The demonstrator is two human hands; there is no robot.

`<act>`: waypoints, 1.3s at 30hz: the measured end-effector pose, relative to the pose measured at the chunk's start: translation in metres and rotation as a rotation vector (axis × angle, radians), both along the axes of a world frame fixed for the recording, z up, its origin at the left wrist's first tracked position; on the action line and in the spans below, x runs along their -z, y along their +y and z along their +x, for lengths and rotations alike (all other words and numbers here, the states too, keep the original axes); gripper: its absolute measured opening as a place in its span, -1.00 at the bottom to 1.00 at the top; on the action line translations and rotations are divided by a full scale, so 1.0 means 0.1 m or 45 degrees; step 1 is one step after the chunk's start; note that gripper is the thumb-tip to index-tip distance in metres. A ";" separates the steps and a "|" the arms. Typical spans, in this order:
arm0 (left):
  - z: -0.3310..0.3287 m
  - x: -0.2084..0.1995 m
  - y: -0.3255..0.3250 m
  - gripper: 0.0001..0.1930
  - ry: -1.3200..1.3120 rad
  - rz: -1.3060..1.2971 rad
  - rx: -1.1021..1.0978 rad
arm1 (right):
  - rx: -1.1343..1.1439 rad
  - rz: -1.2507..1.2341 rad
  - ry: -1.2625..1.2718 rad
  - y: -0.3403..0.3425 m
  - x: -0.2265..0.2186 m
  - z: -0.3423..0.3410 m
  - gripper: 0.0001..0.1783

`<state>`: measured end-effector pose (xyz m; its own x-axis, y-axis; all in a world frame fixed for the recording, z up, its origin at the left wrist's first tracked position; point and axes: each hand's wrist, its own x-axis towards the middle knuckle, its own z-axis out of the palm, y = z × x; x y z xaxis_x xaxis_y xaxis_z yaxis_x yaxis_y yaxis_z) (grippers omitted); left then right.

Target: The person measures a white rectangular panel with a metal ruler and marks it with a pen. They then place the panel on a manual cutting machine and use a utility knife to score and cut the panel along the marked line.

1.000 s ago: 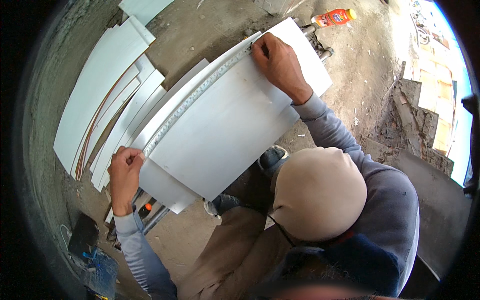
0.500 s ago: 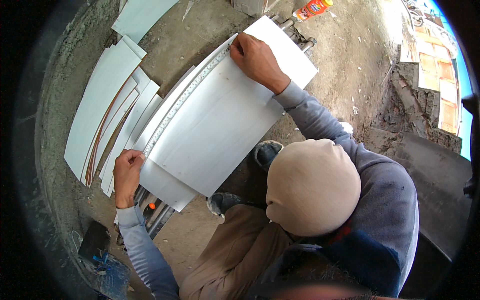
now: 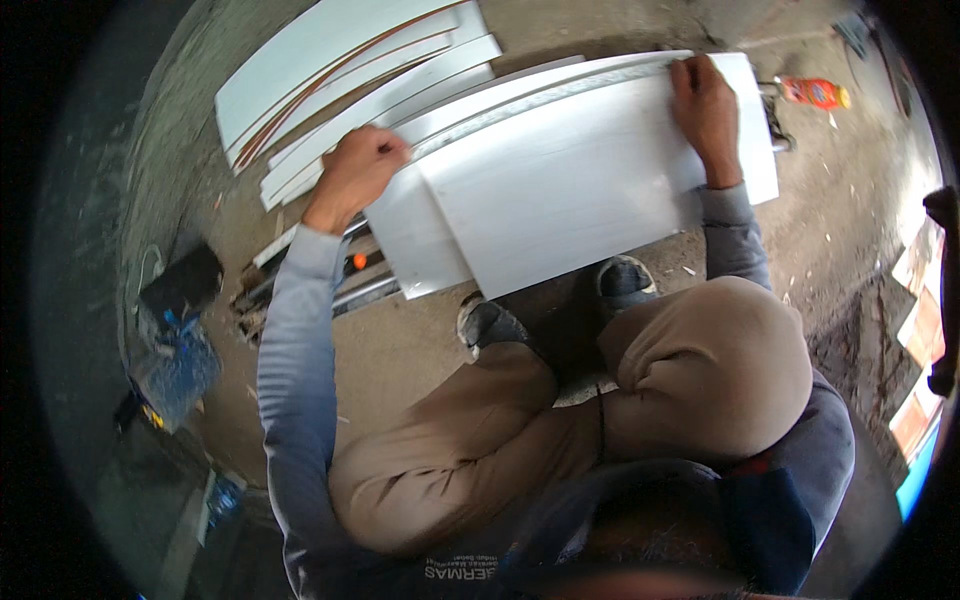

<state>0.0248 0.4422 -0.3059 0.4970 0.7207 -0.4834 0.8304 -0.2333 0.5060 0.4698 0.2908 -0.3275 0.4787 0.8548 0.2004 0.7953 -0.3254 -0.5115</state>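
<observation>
A long, narrow strip with a speckled, perforated-looking flange [image 3: 530,103] runs along the far side of a big white panel [image 3: 570,190]. My left hand [image 3: 360,175] is closed in a pinch at its left end, thumb against fingers. At the other end my right hand [image 3: 706,115] pinches the strip near the panel's far right corner. The panel overlaps another white panel [image 3: 415,225] on its left. Both rest on a metal frame with rails [image 3: 365,293], mostly hidden beneath them. An orange knob [image 3: 360,262] shows beside the rails.
Stacked white panels [image 3: 275,80] with brown edges lie on the dirt floor at the far left. A red bottle with a yellow cap [image 3: 815,93] lies at the right. Near the left wall are a black object [image 3: 180,280] and a bluish plastic bag [image 3: 180,365].
My view has turned, so the panels now lie more level across it. Both hands are still at the strip's ends.
</observation>
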 end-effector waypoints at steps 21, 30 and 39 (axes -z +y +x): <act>0.12 -0.19 -0.11 -0.69 0.044 -0.065 -0.175 | -0.037 -0.140 -0.056 0.04 -0.10 0.02 -0.73; 0.10 -0.14 -0.09 -0.71 0.011 -0.067 -0.175 | -0.023 -0.132 -0.042 0.03 -0.06 0.03 -0.72; 0.07 -0.10 -0.06 -0.73 -0.020 -0.008 -0.060 | -0.114 -0.020 -0.077 0.02 0.02 0.06 -0.77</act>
<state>0.0323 0.4359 -0.2964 0.4698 0.7405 -0.4806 0.8325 -0.1905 0.5202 0.4753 0.2926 -0.3298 0.3875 0.8969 0.2131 0.8508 -0.2589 -0.4572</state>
